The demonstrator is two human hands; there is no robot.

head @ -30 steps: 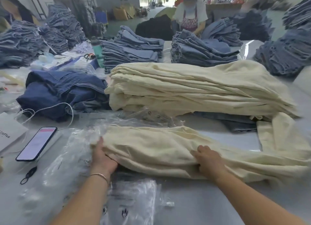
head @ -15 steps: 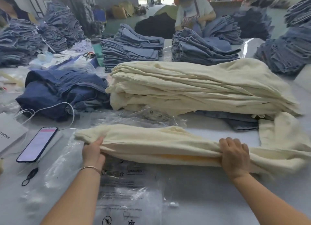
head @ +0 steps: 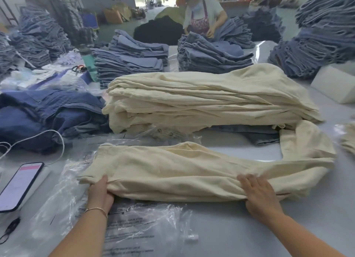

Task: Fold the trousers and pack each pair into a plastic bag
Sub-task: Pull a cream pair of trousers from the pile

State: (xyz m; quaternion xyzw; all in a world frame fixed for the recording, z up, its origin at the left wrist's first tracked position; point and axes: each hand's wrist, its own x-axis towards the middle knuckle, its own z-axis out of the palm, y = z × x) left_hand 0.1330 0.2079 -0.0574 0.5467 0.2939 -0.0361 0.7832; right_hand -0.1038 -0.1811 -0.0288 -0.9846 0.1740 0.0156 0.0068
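So: your left hand (head: 100, 189) grips cream trousers (head: 172, 170) at 7 o'clock, right hand (head: 259, 195) presses flat; folding seemingly half-done, plastic bag (head: 144, 224) unfilled.

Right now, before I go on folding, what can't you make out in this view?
- Left hand fingertips: tucked under the cream trousers, head view.
- Trousers' right end: blurred by motion.
- Plastic bag print: too small to read; its mouth can't be told.
- Phone screen: too small, cut by the left edge.
- Jeans under the cream stack: mostly covered.
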